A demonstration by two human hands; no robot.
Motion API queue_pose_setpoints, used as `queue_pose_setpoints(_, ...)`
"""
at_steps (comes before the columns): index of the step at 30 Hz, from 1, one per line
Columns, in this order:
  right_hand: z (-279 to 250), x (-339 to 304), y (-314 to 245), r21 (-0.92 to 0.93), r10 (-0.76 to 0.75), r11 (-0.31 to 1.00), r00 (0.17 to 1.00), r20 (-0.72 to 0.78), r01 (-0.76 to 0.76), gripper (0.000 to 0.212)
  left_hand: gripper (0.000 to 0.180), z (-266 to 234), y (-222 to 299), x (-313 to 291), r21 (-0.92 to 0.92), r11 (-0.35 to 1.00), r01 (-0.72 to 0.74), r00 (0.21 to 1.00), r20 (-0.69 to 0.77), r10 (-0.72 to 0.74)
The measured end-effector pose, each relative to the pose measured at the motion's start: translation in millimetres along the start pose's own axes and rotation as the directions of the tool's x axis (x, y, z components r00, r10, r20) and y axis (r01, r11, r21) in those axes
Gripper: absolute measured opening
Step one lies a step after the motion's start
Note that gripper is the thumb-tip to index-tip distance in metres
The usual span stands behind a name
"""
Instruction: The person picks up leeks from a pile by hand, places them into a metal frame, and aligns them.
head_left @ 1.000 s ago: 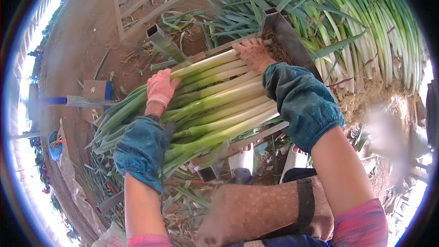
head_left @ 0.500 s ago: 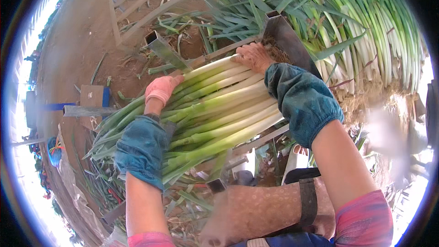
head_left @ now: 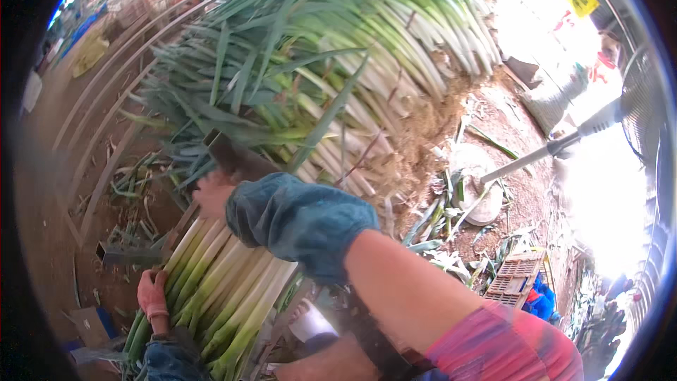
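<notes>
A row of long green onions (head_left: 211, 279), white stems side by side, lies in a metal frame at the lower left. My left hand (head_left: 151, 295), in a pink glove, curls against the left edge of this row. Blurred by motion, my bare right hand (head_left: 211, 194) is just beyond the white ends of the stems, beside an upright metal plate (head_left: 243, 159). Its fingers are smeared, so I cannot tell if it holds anything. A blue-green sleeve cover (head_left: 300, 219) wraps my right forearm.
A big heap of green onions (head_left: 381, 49), roots facing right, lies beyond the frame. A standing fan (head_left: 638, 106) is at the right, its round base (head_left: 474, 190) among trimmings. A plastic crate (head_left: 518, 275) stands lower right, and curved rails (head_left: 106, 92) run at the left.
My view has swung to the right, so the heap and fan show more. My right hand has come off the white stems toward the metal plate. My left hand stays at the row's edge.
</notes>
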State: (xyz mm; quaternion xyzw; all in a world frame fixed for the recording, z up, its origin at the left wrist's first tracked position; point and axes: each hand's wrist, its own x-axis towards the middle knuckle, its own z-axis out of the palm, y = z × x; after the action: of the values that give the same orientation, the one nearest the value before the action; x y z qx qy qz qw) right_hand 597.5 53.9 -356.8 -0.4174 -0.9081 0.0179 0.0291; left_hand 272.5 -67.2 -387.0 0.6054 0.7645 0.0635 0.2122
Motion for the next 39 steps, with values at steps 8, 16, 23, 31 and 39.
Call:
queue_pose_setpoints(8, -145.2, -81.9, 126.7, 0.486, 0.113, 0.87, 0.926, -0.36, 0.083, 0.049, 0.046, -17.7, -15.6, -27.2, -0.216, 0.95, -0.226, 0.919, -0.371, 0.134)
queue_pose_setpoints(16, -115.1, -298.1, 352.3, 0.322, 0.912, 0.406, 0.356, -0.203, -0.856, 0.058, 0.04, -120.5, 116.2, -204.0, -0.327, 0.945, 0.001, 0.995, -0.095, -0.034)
queue_pose_setpoints(23, -82.2, -358.7, 416.9, 0.303, 0.855, 0.439, 0.289, -0.431, -0.846, 0.06, 0.035, -106.9, 189.1, -233.9, -0.114, 0.991, -0.064, 0.973, -0.228, 0.037)
queue_pose_setpoints(31, -91.5, -364.8, 443.1, 0.262, 0.908, 0.392, 0.323, -0.268, -0.882, 0.053, 0.032, -61.3, 225.3, -251.5, 0.247, 0.943, -0.222, 0.898, -0.326, 0.296)
queue_pose_setpoints(39, -85.0, -362.5, 446.2, 0.39, 0.902, 0.432, 0.384, -0.198, -0.813, 0.065, 0.029, -43.3, 240.7, -265.2, 0.399, 0.879, -0.262, 0.833, -0.367, 0.415)
